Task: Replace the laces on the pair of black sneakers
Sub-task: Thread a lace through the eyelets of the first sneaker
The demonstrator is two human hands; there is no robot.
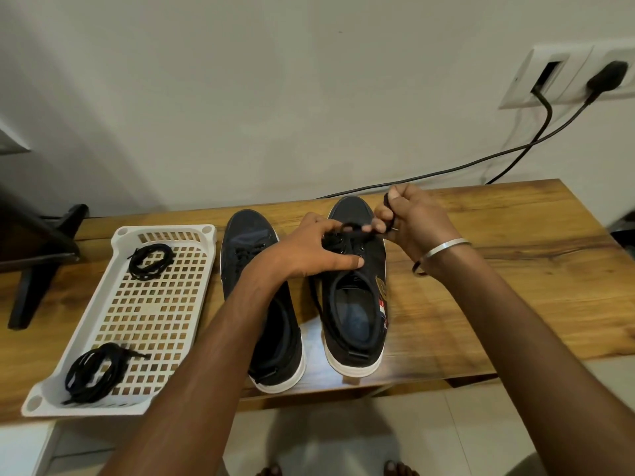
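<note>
Basket (206, 235) left of sneakers (261, 304) — cords (481, 159) behind

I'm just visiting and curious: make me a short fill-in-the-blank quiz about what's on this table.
1. The white basket holds ____ bundles of black laces.
2. The right hand pulls a lace from the sneaker on the ____.
3. The left hand rests on the right sneaker, near its ____.
4. A metal bangle circles the ____ wrist.

Missing words: two; right; eyelets; right

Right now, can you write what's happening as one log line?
step: lacing right sneaker | left hand: on it | right hand: pinching lace | tray: two lace bundles
</note>
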